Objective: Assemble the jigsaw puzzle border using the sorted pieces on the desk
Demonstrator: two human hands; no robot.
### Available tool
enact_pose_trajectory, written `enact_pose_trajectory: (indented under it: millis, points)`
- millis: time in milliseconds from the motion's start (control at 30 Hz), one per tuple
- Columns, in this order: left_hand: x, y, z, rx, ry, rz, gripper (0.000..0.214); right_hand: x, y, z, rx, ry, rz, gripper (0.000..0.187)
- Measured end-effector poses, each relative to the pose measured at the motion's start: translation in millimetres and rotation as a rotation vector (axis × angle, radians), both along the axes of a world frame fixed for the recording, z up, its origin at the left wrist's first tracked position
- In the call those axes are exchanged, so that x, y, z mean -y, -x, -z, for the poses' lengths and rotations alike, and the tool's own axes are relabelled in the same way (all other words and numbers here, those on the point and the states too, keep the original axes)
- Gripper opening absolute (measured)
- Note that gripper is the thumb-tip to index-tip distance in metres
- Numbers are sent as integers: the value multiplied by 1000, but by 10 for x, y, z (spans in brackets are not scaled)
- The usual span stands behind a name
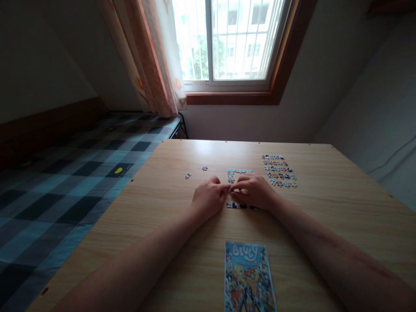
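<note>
A partly assembled jigsaw puzzle (pixel 239 170) lies on the wooden table, its top strip and left side joined. Its bottom strip (pixel 232 205) sits apart, partly covered by my right hand. My left hand (pixel 211 196) is at the puzzle's left side, fingers curled and the index finger reaching to the edge. From the other side my right hand (pixel 255 190) bends over the puzzle, its fingertips closed at the same spot. Both hands' fingertips meet at a small puzzle piece (pixel 230 190), mostly hidden by the fingers.
Loose pieces lie in rows (pixel 279 171) at the right, and two single pieces (pixel 204 168) lie to the left. A colourful Bluey picture sheet (pixel 248 277) is near the front. Beyond the table (pixel 162 260) are a checked bed (pixel 74 173), a curtain (pixel 146 52) and a window (pixel 240 43).
</note>
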State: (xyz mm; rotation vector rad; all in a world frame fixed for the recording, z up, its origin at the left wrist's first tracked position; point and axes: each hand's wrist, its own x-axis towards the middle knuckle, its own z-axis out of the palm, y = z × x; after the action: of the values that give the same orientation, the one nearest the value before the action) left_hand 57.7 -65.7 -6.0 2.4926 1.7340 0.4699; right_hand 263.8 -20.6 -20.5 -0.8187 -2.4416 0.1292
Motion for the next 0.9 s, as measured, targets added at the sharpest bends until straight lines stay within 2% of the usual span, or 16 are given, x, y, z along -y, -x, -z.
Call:
enact_pose_trajectory:
  millis: [433,800,900]
  points:
    - [6,-9,-1,14,-7,-10,30,-1,-3,-46,13,58,-56,15]
    - [8,-16,-5,16,4,-6,29,-25,-13,-14,26,30,-57,16]
    - [7,-16,-4,16,1,-7,30,-35,-38,-16,11,-16,-48,16]
